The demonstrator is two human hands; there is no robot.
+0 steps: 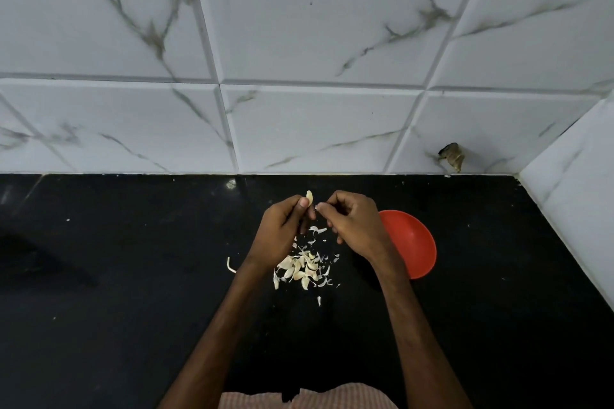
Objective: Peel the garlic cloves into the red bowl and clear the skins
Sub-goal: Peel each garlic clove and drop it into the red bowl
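**Black counter, one clove mid-peel**

Black stone counter [133,276] runs up to a white marbled tile wall [299,43], and both hands work just above it near the wall.

The left hand [282,229] is curled round a garlic clove [309,197], gripping it between thumb and forefinger so that its pale tip sticks up at 12 o'clock from the knuckles. The right hand [355,226], at 3 o'clock from the left and almost touching it, has its fingers bent in and pinches a small scrap of skin [317,207] beside the clove. Neither hand is slack: one grasps the clove, the other the skin.

A pile [304,267] of cloves and loose skins lies on the counter at 6 o'clock from the hands, with a stray strip [230,265] at 9 o'clock from it. The red bowl [415,242] sits at 3 o'clock from the pile, partly behind the right forearm. No cloves show in the part that can be seen.

My judgement is that the step in hand is stripping this clove. To do it well, the left hand should hold firm low on the clove and turn it. The right should pull the skin away along its length in one piece and let it fall on the pile, not in the bowl. Only the bare clove goes across to 3 o'clock
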